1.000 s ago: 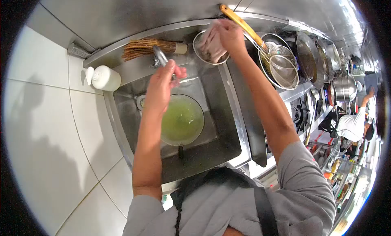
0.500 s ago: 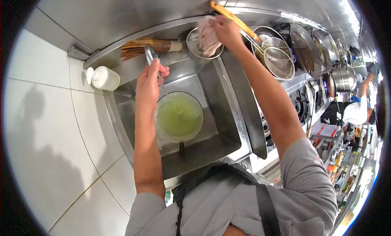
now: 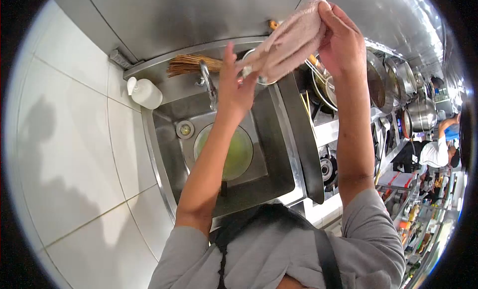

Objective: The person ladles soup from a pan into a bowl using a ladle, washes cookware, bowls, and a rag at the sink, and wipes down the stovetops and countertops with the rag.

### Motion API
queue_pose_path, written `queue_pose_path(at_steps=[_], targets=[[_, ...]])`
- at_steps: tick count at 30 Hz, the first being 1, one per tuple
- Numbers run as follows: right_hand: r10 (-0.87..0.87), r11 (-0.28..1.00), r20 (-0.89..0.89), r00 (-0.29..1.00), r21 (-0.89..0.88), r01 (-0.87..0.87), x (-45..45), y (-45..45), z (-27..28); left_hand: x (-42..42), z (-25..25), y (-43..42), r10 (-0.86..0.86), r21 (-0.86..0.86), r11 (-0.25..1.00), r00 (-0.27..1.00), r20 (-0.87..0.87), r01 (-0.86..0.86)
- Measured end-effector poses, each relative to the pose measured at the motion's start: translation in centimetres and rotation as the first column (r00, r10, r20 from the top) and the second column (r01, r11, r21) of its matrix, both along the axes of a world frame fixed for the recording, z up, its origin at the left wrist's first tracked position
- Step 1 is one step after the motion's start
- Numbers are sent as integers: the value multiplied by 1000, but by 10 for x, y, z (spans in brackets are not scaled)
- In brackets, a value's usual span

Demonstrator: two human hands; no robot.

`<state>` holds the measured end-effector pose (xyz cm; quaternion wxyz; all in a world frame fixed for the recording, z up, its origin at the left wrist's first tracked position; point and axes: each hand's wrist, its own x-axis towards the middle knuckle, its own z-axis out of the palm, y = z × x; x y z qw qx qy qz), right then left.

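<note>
My right hand (image 3: 343, 45) is raised over the back of the sink, its fingers closed on one end of a pale pink cloth (image 3: 294, 37). The cloth hangs in folds down to the left. By its lower end is my left hand (image 3: 236, 89), with fingers apart. The cloth partly hides a metal bowl (image 3: 249, 54) on the ledge. To the left of my left hand stands the curved faucet (image 3: 208, 84). Below, in the steel sink (image 3: 266, 139), sits a round vessel of greenish liquid (image 3: 241, 152), partly covered by my left forearm.
A bamboo brush (image 3: 191, 65) lies on the back ledge, with a white pump bottle (image 3: 148, 93) at the left corner. Burners (image 3: 327, 169) and several pans (image 3: 383, 82) line the right side. Farther right, a person in a white top (image 3: 434, 153) stands near shelves.
My right hand has lifted the cloth from the bowl, up and to the right. My left hand has left the faucet and moved right toward the cloth. The view has shifted slightly.
</note>
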<state>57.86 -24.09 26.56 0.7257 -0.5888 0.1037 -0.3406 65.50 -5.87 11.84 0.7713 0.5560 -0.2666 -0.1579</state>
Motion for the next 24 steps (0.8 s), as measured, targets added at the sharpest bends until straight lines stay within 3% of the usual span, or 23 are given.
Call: queue_pose_path(at_steps=[2, 5, 6, 8, 10, 11, 12, 13, 14, 18, 19, 21, 22, 24], targets=[[10, 995, 12, 1000, 101, -11, -9, 17, 7, 5, 4, -8, -98, -136, 985, 994, 41, 102], [-98, 948, -76, 992, 298, 117, -27, 46, -2, 1, 3, 24, -397, -386, 883, 866, -305, 268], [-71, 918, -149, 986, 378, 123, -32, 41, -23, -13, 23, 35, -397, -457, 864, 847, -354, 214], [91, 967, -204, 975, 252, -38, -46, 29, -94, -20, 31, 51, -435, -404, 867, 840, -324, 293], [152, 983, -368, 917, 151, -102, -69, 64, -109, -25, 33, 61, -395, -264, 910, 864, -312, 321], [157, 985, -343, 926, 119, -123, -80, 89, -111, -31, 33, 66, -379, -185, 923, 873, -307, 336], [183, 980, -311, 933, -21, -199, -91, 106, -116, -38, 33, 69, -369, -107, 929, 880, -297, 353], [327, 944, -129, 936, 3, -329, -97, 121, -120, -43, 31, 69, -369, -32, 926, 885, -285, 376], [337, 941, -165, 927, 11, -340, -107, 137, -111, -49, 24, 72, -358, -20, 929, 888, -287, 368], [-59, 982, -307, 950, -190, 0, -113, 153, -141, -73, 29, 93, -461, 25, 875, 847, -266, 483], [-83, 995, -308, 948, -83, 61, -123, 156, -125, -84, 36, 100, -453, 65, 876, 861, -230, 478], [29, 949, -111, 993, 314, 7, -113, 149, -141, -102, 46, 123, -430, 137, 883, 890, -150, 450], [14, 933, -75, 997, 360, 14, -113, 145, -141, -89, 39, 134, -433, 150, 870, 873, -223, 469], [14, 895, 0, 1000, 446, -13, -115, 143, -131, -77, 19, 160, -458, 270, 829, 871, -177, 490]])
